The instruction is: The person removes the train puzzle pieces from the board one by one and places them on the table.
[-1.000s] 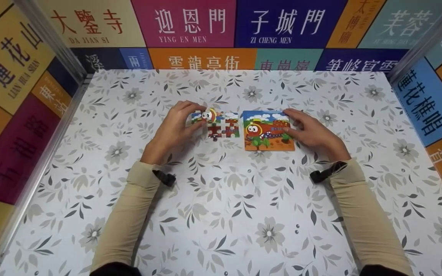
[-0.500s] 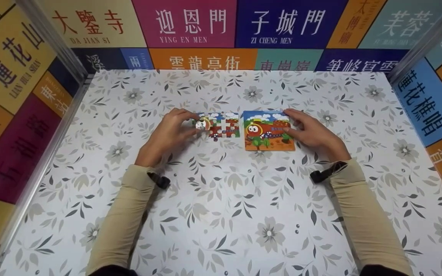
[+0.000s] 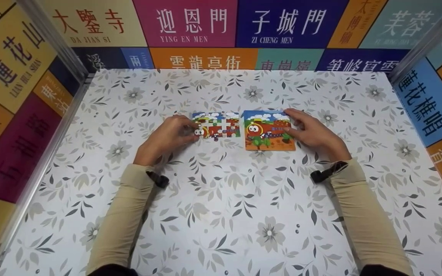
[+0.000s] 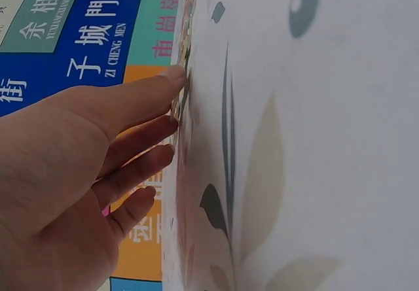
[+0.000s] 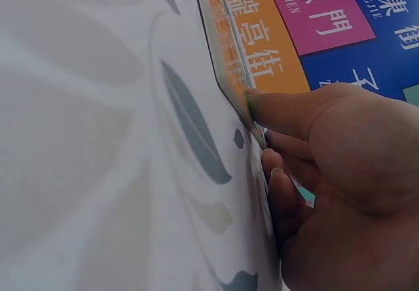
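Observation:
A partly joined jigsaw puzzle [image 3: 230, 124] with a cartoon train lies flat left of centre in the head view. My left hand [image 3: 163, 138] is at its left side, thumb and forefinger pinching the puzzle piece [image 3: 203, 132] with the train's face. That piece lies at the puzzle's lower left corner. Just right of the puzzle is a square picture card [image 3: 269, 136] showing the same red train. My right hand [image 3: 313, 132] holds its right edge, with the thumb on top. In the right wrist view the card [image 5: 226, 62] appears edge-on under the thumb.
A white table [image 3: 221, 214] with a grey leaf and flower print lies under everything. Coloured panels [image 3: 190, 23] with large Chinese characters stand along the back and both sides.
My left hand has brought the face piece down and slightly left, from over the puzzle's upper left to its lower left corner. My right hand and the card have stayed put.

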{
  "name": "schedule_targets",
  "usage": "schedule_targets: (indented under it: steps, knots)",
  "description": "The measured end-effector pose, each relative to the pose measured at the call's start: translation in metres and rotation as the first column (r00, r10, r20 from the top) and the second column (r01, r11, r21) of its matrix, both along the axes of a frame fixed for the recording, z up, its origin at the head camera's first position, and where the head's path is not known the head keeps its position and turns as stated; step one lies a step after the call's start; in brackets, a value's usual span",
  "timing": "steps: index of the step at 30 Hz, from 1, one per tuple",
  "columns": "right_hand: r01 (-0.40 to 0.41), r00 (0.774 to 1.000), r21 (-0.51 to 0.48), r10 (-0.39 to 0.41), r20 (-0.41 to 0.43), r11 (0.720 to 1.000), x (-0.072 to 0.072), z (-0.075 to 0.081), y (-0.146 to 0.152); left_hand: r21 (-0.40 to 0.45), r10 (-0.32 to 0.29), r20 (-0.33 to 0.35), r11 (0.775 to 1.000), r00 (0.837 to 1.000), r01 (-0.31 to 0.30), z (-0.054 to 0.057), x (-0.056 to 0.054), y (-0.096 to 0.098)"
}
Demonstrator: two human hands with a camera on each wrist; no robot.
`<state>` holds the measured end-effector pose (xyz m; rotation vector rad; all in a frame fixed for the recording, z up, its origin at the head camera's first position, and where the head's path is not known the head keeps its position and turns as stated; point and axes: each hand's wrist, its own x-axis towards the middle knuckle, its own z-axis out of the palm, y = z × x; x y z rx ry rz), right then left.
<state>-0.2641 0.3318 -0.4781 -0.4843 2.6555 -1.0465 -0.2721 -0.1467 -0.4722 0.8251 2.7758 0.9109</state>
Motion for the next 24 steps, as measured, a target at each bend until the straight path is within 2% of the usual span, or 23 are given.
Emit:
schedule_targets:
  steps: [10, 17, 24]
  knots:
    - [0.011, 1.0, 0.018, -0.011, 0.009, 1.0, -0.0015, -0.0009, -0.0004, 0.012, 0.026, -0.001, 1.0, 1.0, -0.026, -0.0038, 0.0006, -0.0041]
    - [0.015, 1.0, 0.016, -0.015, 0.01, 1.0, -0.0009, 0.0005, -0.001, 0.048, 0.058, 0.058, 0.997, 0.997, -0.061, -0.0055, -0.0008, -0.009]
    - [0.021, 1.0, 0.019, -0.021, 0.014, 1.0, -0.0011, -0.0015, -0.001, 0.049, 0.027, 0.049, 0.998, 0.998, -0.03, -0.0052, -0.0002, -0.0098]
